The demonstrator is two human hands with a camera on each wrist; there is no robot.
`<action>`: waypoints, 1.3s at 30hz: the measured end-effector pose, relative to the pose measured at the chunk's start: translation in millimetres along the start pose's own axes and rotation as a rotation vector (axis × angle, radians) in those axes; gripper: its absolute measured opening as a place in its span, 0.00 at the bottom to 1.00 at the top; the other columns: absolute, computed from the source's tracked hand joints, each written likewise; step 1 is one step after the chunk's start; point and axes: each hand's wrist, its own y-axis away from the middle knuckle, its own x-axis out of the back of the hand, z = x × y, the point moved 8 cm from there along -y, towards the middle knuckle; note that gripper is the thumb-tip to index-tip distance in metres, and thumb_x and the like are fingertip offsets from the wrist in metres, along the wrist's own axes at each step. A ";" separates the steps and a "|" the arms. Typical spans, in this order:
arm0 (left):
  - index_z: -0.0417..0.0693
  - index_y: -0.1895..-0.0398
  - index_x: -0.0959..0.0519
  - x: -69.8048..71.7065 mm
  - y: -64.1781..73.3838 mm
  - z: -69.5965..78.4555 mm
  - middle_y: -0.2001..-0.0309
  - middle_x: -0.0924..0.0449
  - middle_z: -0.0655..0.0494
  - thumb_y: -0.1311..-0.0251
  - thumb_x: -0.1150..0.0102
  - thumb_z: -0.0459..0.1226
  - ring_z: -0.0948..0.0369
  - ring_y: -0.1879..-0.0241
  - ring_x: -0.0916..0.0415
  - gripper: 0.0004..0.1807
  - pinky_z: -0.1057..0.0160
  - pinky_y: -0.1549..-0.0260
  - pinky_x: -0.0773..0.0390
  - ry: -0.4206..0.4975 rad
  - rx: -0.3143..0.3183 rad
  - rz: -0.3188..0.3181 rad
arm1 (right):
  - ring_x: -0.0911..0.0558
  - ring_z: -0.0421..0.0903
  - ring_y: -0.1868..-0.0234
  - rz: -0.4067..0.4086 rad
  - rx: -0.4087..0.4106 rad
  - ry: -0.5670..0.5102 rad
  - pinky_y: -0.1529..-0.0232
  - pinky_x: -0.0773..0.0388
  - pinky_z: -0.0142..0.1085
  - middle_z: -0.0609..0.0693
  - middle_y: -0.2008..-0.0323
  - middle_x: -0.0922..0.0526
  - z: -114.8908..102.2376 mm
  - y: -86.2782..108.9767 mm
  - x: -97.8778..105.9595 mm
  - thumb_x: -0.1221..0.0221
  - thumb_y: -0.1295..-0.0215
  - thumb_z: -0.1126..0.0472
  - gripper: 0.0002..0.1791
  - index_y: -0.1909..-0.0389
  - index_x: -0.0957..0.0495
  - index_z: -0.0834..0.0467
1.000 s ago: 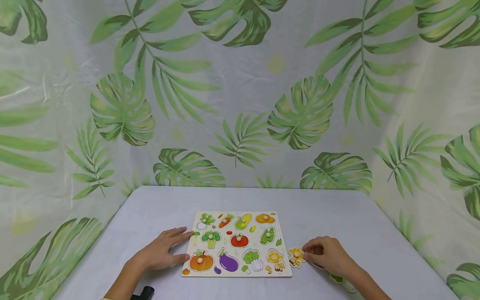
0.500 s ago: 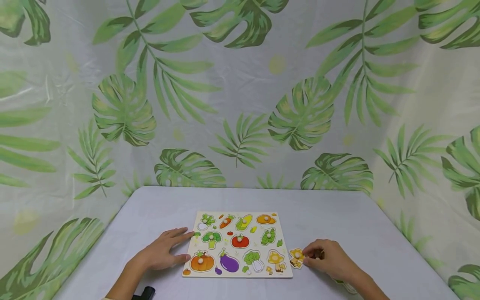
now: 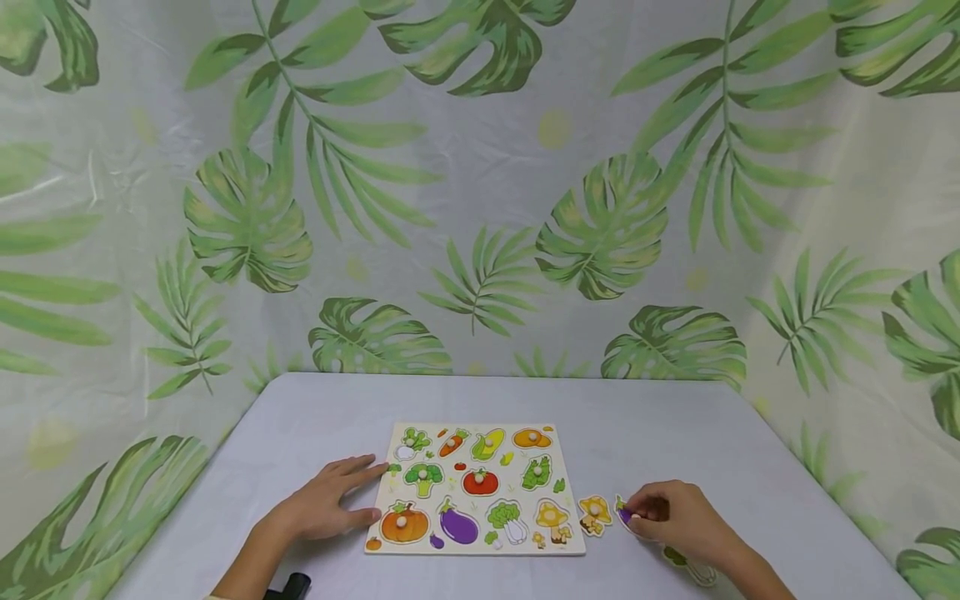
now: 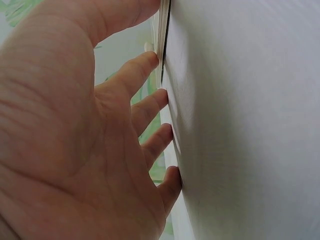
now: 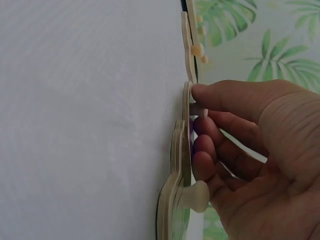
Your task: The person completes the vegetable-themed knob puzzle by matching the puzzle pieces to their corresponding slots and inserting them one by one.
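Observation:
My left hand (image 3: 330,500), fingers spread, lies at the left edge of a wooden vegetable puzzle board (image 3: 498,512). In the left wrist view its thumb and index fingertips meet the board's edge (image 4: 163,40). To the right of the board, my right hand (image 3: 675,521) pinches a purple eggplant puzzle piece (image 3: 625,513), thumb and fingers around its small knob (image 5: 199,111). Its fingers cover much of this piece. A yellow mushroom piece (image 3: 595,512) lies between the board and that hand. Partly under the right wrist is a bok choy piece (image 3: 701,573), its knob (image 5: 197,196) pointing up.
Knobbed pieces such as the pumpkin (image 3: 403,524), tomato (image 3: 480,482) and broccoli (image 3: 423,479) sit in the board. Its eggplant spot (image 3: 459,527) shows a picture without a knob. A black object (image 3: 292,586) lies near the left forearm. A leaf-patterned curtain (image 3: 480,183) hangs behind the white table (image 3: 660,433).
My right hand has shifted slightly right, away from the mushroom piece, and the eggplant piece shows more beside its fingertips. My left hand has stayed at the board's edge.

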 end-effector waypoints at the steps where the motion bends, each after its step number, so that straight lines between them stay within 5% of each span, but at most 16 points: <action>1: 0.59 0.24 0.31 0.2 -0.1 -0.1 0.22 0.38 0.46 0.39 0.36 0.60 0.36 0.23 0.45 0.41 0.24 0.32 0.42 0.000 0.000 0.000 | 0.26 0.33 0.71 -0.003 -0.004 0.002 0.71 0.25 0.28 0.43 0.70 0.18 1.1 0.6 0.8 0.27 0.40 0.56 0.08 0.62 0.13 0.54; 9: 0.59 0.24 0.30 2.2 -1.6 -1.4 0.22 0.38 0.46 0.39 0.36 0.61 0.36 0.23 0.45 0.41 0.24 0.32 0.42 -0.013 -0.008 0.011 | 0.27 0.34 0.72 -0.039 0.002 -0.006 0.72 0.25 0.28 0.44 0.71 0.19 2.1 1.5 3.8 0.30 0.36 0.58 0.06 0.62 0.13 0.56; 19: 0.60 0.24 0.30 1.8 -1.3 -2.7 0.22 0.38 0.46 0.40 0.35 0.61 0.36 0.23 0.45 0.41 0.24 0.32 0.41 -0.009 -0.003 0.010 | 0.26 0.34 0.72 0.035 0.005 -0.022 0.72 0.24 0.29 0.43 0.70 0.18 -5.7 -2.0 6.6 0.32 0.33 0.55 0.09 0.59 0.13 0.56; 30: 0.61 0.24 0.30 0.3 -2.1 -2.6 0.22 0.37 0.47 0.40 0.35 0.60 0.36 0.23 0.45 0.41 0.24 0.33 0.41 -0.005 -0.005 0.012 | 0.24 0.33 0.70 0.095 0.062 -0.020 0.69 0.22 0.28 0.41 0.70 0.16 -33.5 -16.3 8.1 0.32 0.33 0.55 0.08 0.60 0.13 0.55; 39: 0.59 0.24 0.30 1.8 -0.6 -1.5 0.22 0.37 0.46 0.40 0.35 0.60 0.36 0.23 0.45 0.41 0.24 0.33 0.41 -0.003 -0.015 0.019 | 0.21 0.32 0.67 0.069 0.101 -0.057 0.65 0.19 0.29 0.42 0.66 0.14 -50.1 -26.4 0.8 0.32 0.33 0.54 0.09 0.59 0.13 0.55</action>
